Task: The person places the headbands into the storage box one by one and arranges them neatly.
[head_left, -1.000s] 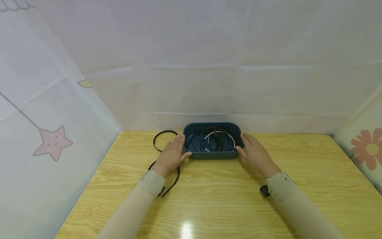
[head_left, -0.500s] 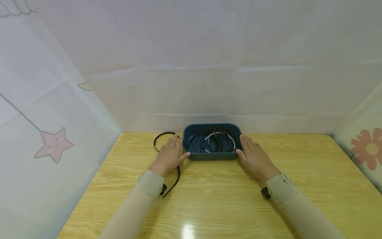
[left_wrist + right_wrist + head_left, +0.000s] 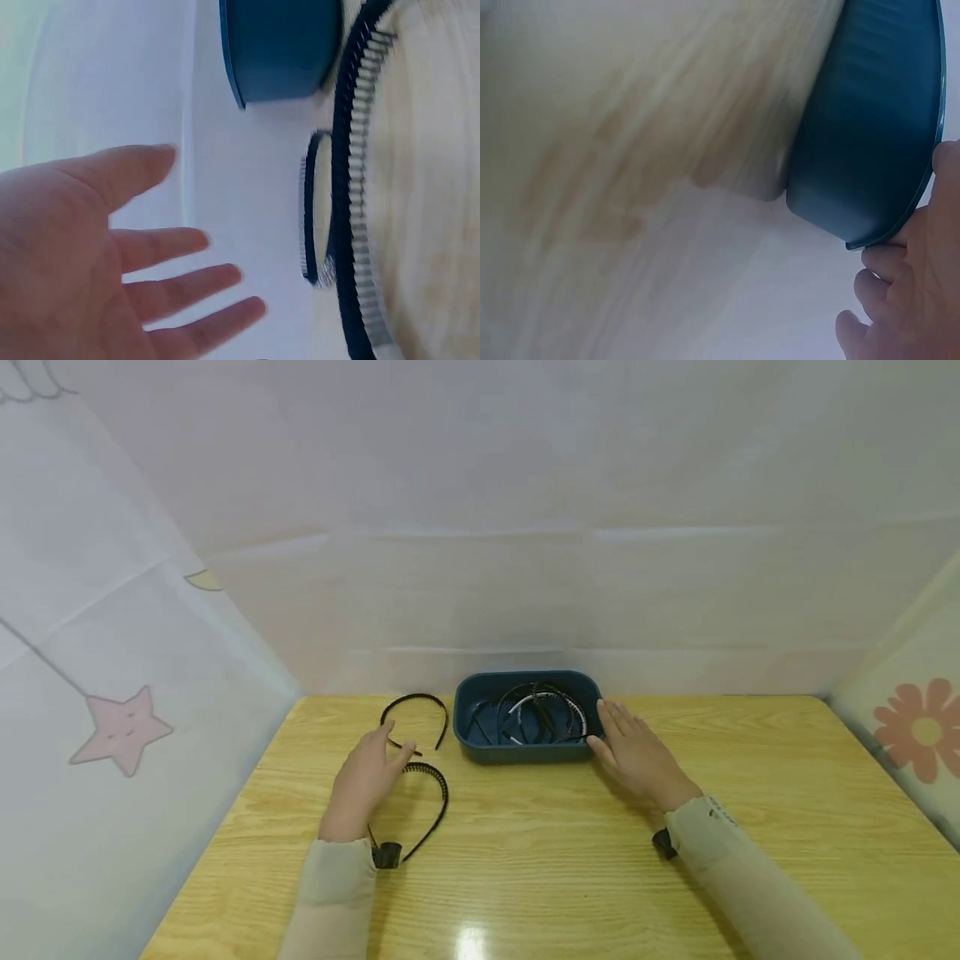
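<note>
A dark blue oblong bin [image 3: 525, 754] stands at the table's back, with black headbands and a white one [image 3: 573, 700] inside. My right hand [image 3: 641, 752] rests against the bin's right end, fingers fairly straight; in the right wrist view its fingers touch the bin's end near the rim. To the left of the bin, two black toothed headbands lie on the table, a rear one [image 3: 415, 696] and a front one [image 3: 444, 793]. My left hand [image 3: 363, 783] hovers by them, fingers spread and holding nothing. The left forearm and wrist camera partly cover the front headband.
The wooden table [image 3: 540, 860] ends at a pale hanging cloth [image 3: 480, 585] right behind the bin. Printed side cloths, with a pink star [image 3: 123, 729] and a red flower [image 3: 926, 731], flank the table. A black wrist-camera piece [image 3: 663, 843] sits under the right wrist.
My left hand has come away from the bin's left end and moved left toward the two headbands, uncovering more of them. The right hand stays at the bin's right end.
</note>
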`<state>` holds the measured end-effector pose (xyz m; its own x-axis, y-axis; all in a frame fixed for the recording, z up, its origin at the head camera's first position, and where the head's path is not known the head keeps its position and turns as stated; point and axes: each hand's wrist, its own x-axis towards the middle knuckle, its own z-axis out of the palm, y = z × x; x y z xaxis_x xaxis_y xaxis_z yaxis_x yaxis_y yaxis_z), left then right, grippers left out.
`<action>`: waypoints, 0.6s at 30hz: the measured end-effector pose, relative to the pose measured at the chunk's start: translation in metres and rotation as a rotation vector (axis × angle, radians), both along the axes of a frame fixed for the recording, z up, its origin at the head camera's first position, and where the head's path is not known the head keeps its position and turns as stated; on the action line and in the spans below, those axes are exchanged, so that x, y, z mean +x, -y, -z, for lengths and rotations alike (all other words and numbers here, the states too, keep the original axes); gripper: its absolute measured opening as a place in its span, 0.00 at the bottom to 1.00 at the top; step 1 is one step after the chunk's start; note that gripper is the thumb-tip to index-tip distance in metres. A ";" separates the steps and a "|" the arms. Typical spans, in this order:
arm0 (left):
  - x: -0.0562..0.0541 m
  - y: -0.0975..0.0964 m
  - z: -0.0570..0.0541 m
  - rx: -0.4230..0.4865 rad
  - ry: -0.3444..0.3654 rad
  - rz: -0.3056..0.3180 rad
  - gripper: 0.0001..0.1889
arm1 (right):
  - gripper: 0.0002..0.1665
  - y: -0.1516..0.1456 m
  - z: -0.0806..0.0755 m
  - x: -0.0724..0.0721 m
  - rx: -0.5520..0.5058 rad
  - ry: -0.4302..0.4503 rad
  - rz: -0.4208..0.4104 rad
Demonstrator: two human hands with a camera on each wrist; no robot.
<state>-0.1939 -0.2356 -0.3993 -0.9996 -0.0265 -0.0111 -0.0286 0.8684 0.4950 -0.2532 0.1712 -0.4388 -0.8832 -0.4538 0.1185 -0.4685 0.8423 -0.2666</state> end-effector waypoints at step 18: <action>0.010 0.028 0.011 0.050 0.222 0.021 0.28 | 0.45 -0.004 -0.007 0.002 -0.031 0.071 -0.006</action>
